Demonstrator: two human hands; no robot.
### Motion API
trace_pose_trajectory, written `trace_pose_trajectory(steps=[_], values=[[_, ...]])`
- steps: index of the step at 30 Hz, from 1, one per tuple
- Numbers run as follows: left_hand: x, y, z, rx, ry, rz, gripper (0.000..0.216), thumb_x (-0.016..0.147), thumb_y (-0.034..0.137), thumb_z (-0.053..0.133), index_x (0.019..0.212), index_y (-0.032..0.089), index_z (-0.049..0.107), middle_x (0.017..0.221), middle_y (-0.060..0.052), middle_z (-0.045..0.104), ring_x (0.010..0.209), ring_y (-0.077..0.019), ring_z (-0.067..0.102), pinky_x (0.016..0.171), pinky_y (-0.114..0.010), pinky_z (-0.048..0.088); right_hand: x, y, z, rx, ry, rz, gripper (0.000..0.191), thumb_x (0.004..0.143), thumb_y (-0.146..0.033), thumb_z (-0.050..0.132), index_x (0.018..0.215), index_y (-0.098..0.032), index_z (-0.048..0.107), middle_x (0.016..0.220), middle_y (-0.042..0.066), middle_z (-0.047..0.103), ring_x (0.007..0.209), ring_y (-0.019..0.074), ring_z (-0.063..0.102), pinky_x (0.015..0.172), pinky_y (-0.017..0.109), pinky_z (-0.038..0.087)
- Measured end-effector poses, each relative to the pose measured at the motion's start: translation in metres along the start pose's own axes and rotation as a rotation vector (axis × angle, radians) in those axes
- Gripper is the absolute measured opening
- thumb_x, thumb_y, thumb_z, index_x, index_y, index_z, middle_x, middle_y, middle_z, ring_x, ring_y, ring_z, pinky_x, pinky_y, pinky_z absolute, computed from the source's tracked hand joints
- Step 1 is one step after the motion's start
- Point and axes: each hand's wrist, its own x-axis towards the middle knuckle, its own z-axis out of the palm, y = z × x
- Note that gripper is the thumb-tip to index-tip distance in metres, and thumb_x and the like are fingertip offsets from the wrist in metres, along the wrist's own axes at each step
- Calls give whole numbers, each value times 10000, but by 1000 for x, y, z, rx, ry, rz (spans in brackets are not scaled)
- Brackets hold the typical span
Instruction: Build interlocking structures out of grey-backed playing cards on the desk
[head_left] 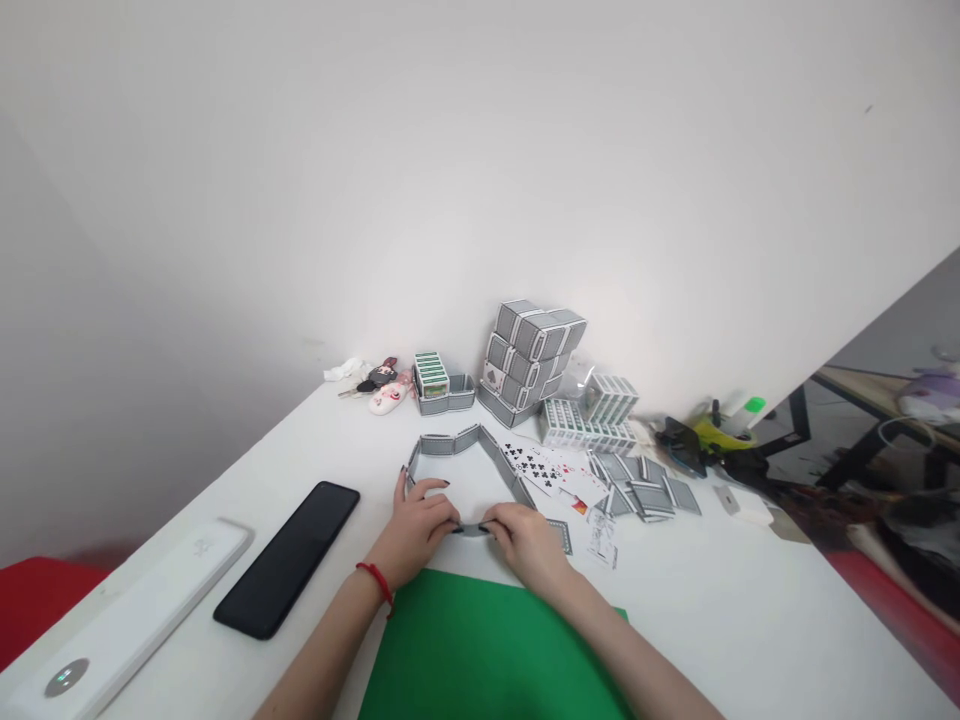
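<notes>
My left hand (416, 525) and my right hand (529, 540) pinch the two ends of one grey-backed playing card (471, 529), which appears bent or folded between them. A finger of my left hand reaches up against the left side of a low ring of folded cards (491, 445) standing on edge. Beyond my right hand lie loose face-up playing cards (551, 470). Farther right is a heap of grey folded cards (649, 490). A red cord bracelet (377, 580) circles my left wrist.
A stacked tower of folded cards (529, 350) stands near the wall. Beside it are green-and-white card boxes (589, 425); more boxes (431, 373) sit farther left. A green sheet (487, 650), a black phone (289, 560), a long white device (142, 610) and keys (367, 385) share the white table.
</notes>
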Motion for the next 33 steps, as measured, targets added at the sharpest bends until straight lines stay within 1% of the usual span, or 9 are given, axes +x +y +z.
trace_pose_trajectory(steps=[7, 15, 17, 20, 22, 24, 27, 30, 33], values=[[1, -1, 2, -11, 8, -6, 162, 827, 166, 469, 770, 243, 600, 761, 15, 659, 1113, -222, 484, 1044, -604, -19, 3, 3, 6, 17, 20, 19, 174, 834, -156, 486, 758, -208, 634, 740, 13, 672, 705, 151, 606, 665, 240, 438], [2, 1, 2, -18, 20, -10, 178, 806, 134, 458, 738, 235, 588, 743, 17, 649, 1064, -221, 502, 1043, -610, 5, -4, 4, 20, -34, 37, -40, 210, 875, -208, 437, 759, -187, 612, 703, 32, 652, 668, 159, 598, 636, 248, 432], [1, 0, 4, -18, 35, -4, 171, 797, 129, 465, 729, 232, 584, 746, 15, 649, 1054, -219, 504, 1051, -599, 10, -1, 5, 22, 21, 93, -33, 165, 864, -201, 454, 786, -193, 599, 743, 31, 653, 695, 158, 599, 660, 252, 442], [1, 0, 6, -9, 50, -16, 151, 807, 155, 476, 719, 227, 575, 747, 15, 646, 1030, -218, 512, 1052, -592, 27, 2, 6, 25, 58, 262, 95, 77, 835, -245, 517, 800, -190, 559, 754, 28, 622, 639, 149, 572, 610, 252, 448], [1, 0, 7, -1, 52, -28, 145, 815, 168, 479, 715, 223, 569, 752, 15, 646, 1017, -218, 516, 1047, -595, 37, -1, 4, 27, -4, 333, 176, 150, 822, -296, 546, 717, -192, 523, 672, 15, 576, 570, 147, 531, 547, 256, 425], [1, 0, 6, 3, 60, -27, 145, 820, 174, 477, 719, 223, 568, 760, 17, 646, 1011, -216, 515, 1046, -594, 38, -7, -1, 33, -85, 319, 166, 213, 841, -298, 522, 654, -197, 506, 618, 15, 554, 558, 156, 520, 540, 268, 412], [0, 1, 5, 4, 76, -12, 158, 827, 177, 462, 727, 229, 572, 758, 18, 645, 993, -210, 516, 1049, -592, 42, -19, -16, 46, -168, 284, 84, 218, 888, -187, 403, 751, -184, 573, 717, 61, 618, 673, 184, 572, 643, 297, 434], [0, 4, 6, 18, 85, 5, 178, 822, 158, 448, 723, 231, 577, 753, 10, 645, 970, -206, 512, 1057, -587, 32, -24, -31, 60, -235, 330, 56, 209, 875, -123, 383, 914, -158, 585, 890, 116, 643, 866, 236, 576, 775, 355, 431], [0, 5, 6, 35, 94, 15, 208, 819, 130, 423, 725, 232, 578, 748, 1, 642, 949, -200, 505, 1069, -567, 9, -20, -38, 68, -291, 341, 71, 164, 869, -125, 408, 898, -146, 568, 875, 134, 628, 868, 267, 557, 752, 392, 431]])
